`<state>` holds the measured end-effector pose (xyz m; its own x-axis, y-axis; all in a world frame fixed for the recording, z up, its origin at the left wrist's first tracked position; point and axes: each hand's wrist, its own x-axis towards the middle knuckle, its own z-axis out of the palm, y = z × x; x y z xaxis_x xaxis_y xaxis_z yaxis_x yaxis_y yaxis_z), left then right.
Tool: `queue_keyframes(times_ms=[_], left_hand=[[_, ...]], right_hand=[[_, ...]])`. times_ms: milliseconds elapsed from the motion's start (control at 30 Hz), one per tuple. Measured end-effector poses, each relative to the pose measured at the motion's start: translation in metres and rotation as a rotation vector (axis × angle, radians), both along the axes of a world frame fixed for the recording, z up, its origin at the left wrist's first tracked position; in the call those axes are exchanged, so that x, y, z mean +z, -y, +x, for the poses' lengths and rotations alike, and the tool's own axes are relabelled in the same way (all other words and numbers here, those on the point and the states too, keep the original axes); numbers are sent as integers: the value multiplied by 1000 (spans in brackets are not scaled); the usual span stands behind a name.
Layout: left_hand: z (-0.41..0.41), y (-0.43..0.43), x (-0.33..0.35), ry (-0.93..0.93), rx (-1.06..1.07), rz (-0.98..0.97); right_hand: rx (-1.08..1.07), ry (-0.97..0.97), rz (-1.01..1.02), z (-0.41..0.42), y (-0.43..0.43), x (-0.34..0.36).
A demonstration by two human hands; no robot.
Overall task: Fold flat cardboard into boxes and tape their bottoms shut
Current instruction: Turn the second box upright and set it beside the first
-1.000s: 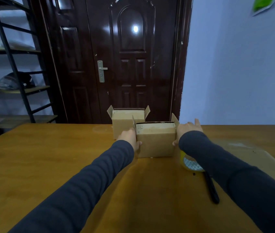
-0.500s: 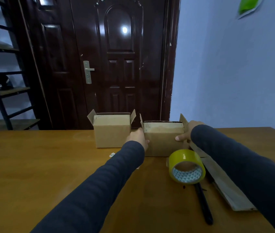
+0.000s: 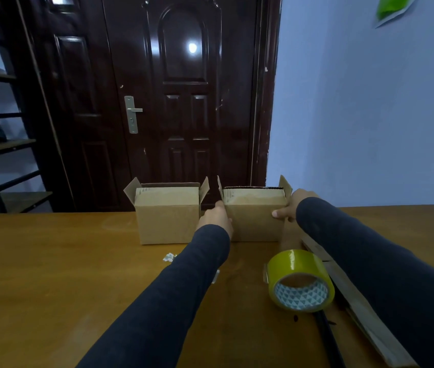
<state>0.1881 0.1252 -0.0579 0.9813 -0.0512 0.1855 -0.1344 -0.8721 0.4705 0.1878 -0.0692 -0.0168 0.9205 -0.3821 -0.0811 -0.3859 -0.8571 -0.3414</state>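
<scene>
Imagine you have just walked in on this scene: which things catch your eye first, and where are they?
Two open cardboard boxes stand side by side at the table's far edge; the left hand and right hand press the sides of the right box, while the left box stands alone. Nearer, a yellow tape roll sits right of centre. Behind looms a dark door.
</scene>
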Motion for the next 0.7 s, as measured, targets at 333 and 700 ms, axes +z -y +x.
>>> queue_keyframes(times_ms=[333,700], left_hand=[[-15,-9,26,-78,84,109],[-74,-4,98,34,9,226]], right_hand=[[-6,-43,-48,-26,-8,18],[187,193,-352,-96,-17,78]])
